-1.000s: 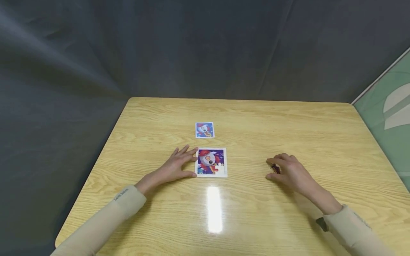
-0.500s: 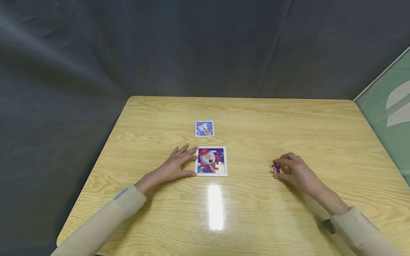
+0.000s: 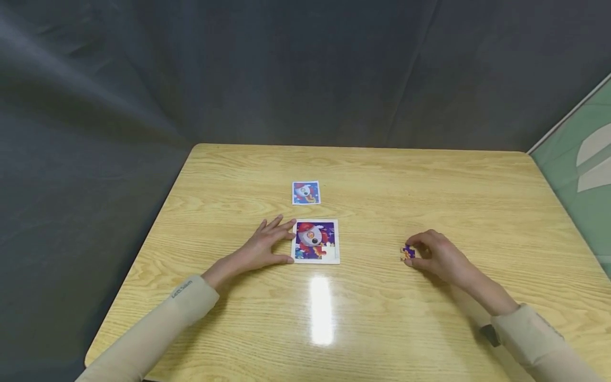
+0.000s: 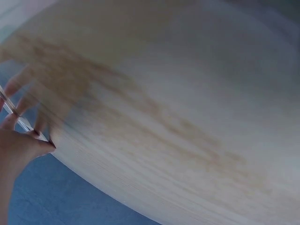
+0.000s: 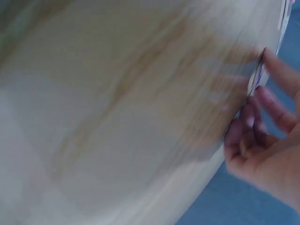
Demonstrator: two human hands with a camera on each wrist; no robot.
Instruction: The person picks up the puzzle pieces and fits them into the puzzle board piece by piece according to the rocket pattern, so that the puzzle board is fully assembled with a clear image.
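A square jigsaw puzzle [image 3: 315, 236] in a white frame lies on the wooden table, its lower right corner bare white. My left hand [image 3: 260, 246] is spread beside it, with fingertips and thumb touching the frame's left edge. Well to the right, my right hand [image 3: 439, 257] pinches a small purple and orange puzzle piece [image 3: 407, 253] between thumb and finger, at the table's surface. The left wrist view shows the left hand [image 4: 21, 145] at the thin frame edge-on. In the right wrist view the right hand [image 5: 267, 126] is by the piece [image 5: 258, 77], seen edge-on.
Behind the puzzle lies a small picture card [image 3: 306, 192] with a matching rocket picture. The wooden table [image 3: 363, 307] has rounded far corners. A dark curtain [image 3: 305, 74] hangs behind and to the left; a green panel [image 3: 592, 170] stands at the right.
My right hand has shifted slightly right, and the puzzle piece, mostly hidden under the fingers before, has come into view, turned a little since. The left hand has stayed at the frame.
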